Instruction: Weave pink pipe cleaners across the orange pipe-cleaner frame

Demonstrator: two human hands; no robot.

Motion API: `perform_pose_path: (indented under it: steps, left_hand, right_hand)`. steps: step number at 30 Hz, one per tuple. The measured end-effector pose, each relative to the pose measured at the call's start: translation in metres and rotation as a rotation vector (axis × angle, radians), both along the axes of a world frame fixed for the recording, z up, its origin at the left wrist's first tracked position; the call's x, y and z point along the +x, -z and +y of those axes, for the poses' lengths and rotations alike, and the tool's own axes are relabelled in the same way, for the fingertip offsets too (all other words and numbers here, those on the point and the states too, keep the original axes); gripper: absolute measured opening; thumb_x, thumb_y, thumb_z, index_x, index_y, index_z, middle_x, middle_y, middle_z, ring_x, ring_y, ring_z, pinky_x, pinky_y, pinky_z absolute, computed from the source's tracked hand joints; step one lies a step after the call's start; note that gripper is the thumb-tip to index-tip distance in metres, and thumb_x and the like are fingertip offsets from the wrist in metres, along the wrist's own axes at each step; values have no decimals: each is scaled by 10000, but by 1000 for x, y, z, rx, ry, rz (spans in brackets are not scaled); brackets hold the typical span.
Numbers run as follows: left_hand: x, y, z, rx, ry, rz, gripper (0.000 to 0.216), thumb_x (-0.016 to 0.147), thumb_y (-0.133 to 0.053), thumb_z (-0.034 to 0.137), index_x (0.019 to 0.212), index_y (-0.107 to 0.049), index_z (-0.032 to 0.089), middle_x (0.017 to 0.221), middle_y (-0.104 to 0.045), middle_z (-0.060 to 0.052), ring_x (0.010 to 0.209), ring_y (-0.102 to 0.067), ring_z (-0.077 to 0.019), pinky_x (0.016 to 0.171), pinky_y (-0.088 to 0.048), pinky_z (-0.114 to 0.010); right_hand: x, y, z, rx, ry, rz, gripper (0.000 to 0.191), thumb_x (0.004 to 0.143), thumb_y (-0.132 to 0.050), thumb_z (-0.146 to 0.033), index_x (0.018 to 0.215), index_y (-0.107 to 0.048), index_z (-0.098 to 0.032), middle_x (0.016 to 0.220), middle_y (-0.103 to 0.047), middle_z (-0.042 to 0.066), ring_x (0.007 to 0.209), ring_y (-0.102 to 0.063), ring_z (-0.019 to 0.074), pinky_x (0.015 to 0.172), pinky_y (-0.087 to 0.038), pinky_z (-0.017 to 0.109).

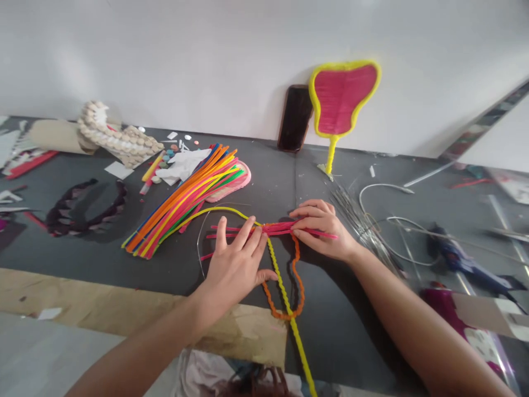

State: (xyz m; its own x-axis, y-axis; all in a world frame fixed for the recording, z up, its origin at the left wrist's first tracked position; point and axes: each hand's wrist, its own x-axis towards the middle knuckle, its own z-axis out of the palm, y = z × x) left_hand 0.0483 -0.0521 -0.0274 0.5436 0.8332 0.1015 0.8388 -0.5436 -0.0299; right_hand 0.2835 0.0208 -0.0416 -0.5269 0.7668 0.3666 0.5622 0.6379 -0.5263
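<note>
Several pink pipe cleaners (pixel 281 227) lie side by side across the dark table between my hands. My left hand (pixel 237 259) rests flat with spread fingers, its fingertips touching their left part. At the right part, my right hand (pixel 324 227) pinches the pink pipe cleaners between thumb and fingers. An orange twisted pipe cleaner loop (pixel 301 286) hangs down from the pink ones toward me. A long yellow pipe cleaner (pixel 295 331) crosses that loop, its lower half running to the table's front edge. Left of my hands is a fanned bundle of coloured pipe cleaners (pixel 182 204).
A yellow-edged pink paddle shape (pixel 345 99) stands by a phone (pixel 295 118) against the wall. Metal wires (pixel 363 220) and a glue gun (pixel 467 264) lie right. A dark headband (pixel 86 209), a beaded piece (pixel 119 135) and a cardboard strip (pixel 103 298) are left.
</note>
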Motion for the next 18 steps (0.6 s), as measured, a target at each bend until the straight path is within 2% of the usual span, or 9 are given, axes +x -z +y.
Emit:
perform_pose_path:
  steps: [4, 7, 9, 11, 12, 13, 15, 16, 18]
  left_hand:
    - [0, 1, 0, 30, 6, 0, 662, 883, -430, 643, 1327, -556, 168, 1368, -576, -130, 1400, -334, -344, 1123, -33, -728]
    - [0, 3, 0, 43, 1, 1, 667, 877, -431, 653, 1308, -575, 165, 1353, -585, -144, 1398, -333, -354, 1123, -60, -725]
    - [1, 4, 0, 51, -4, 0, 671, 878, -416, 660, 1300, -583, 165, 1350, -586, -144, 1401, -329, -349, 1125, -54, -721]
    - [1, 6, 0, 65, -3, -6, 675, 874, -418, 665, 1294, -590, 165, 1350, -587, -140, 1401, -328, -350, 1131, -51, -713]
    - [1, 7, -1, 72, 2, -11, 674, 872, -424, 664, 1291, -594, 163, 1348, -589, -140, 1399, -330, -354, 1133, -57, -709]
    - [1, 8, -1, 77, 8, -17, 671, 871, -433, 661, 1288, -597, 161, 1343, -591, -142, 1396, -333, -360, 1134, -66, -707]
    - [1, 10, -1, 83, 10, -26, 652, 875, -450, 644, 1282, -604, 158, 1332, -596, -149, 1390, -339, -368, 1129, -87, -709]
    - [1, 10, -1, 84, 3, -30, 639, 878, -459, 633, 1279, -606, 158, 1327, -599, -150, 1389, -341, -367, 1127, -93, -710]
    - [2, 11, -2, 83, -20, -37, 619, 878, -479, 617, 1277, -604, 162, 1323, -602, -145, 1395, -333, -350, 1131, -90, -706]
  right_hand:
    - [11, 0, 4, -84, 16, 69, 159, 863, -595, -299, 808, -726, -227, 1043, -715, 64, 1058, -572, 222, 950, -419, 426]
    - [27, -13, -1, -137, 110, 131, 194, 854, -607, -338, 979, -699, -221, 1057, -700, 72, 995, -613, 214, 883, -479, 398]
    - [33, -30, -14, -36, 298, 148, 260, 867, -586, -317, 1103, -653, -230, 1061, -688, 67, 911, -627, 203, 824, -497, 386]
    - [29, -46, -33, 221, 491, 107, 221, 873, -566, -244, 1075, -657, -242, 987, -685, 52, 855, -615, 196, 820, -487, 385]
    - [22, -51, -43, 329, 489, 40, 209, 868, -562, -198, 1043, -667, -241, 953, -686, 49, 869, -611, 200, 848, -476, 388]
    - [12, -54, -53, 410, 391, -14, 217, 863, -547, -157, 1018, -677, -236, 923, -688, 48, 850, -610, 191, 827, -479, 364]
    - [-13, -51, -70, 361, 132, -204, 289, 882, -496, -121, 1096, -672, -201, 917, -698, 62, 828, -614, 169, 770, -490, 300]
    - [-26, -46, -75, 304, 78, -341, 327, 895, -479, -125, 1169, -650, -174, 907, -705, 70, 832, -618, 175, 765, -486, 297]
    - [-47, -33, -80, 218, 73, -569, 367, 898, -496, -147, 1243, -622, -144, 856, -705, 75, 818, -623, 199, 736, -477, 309]
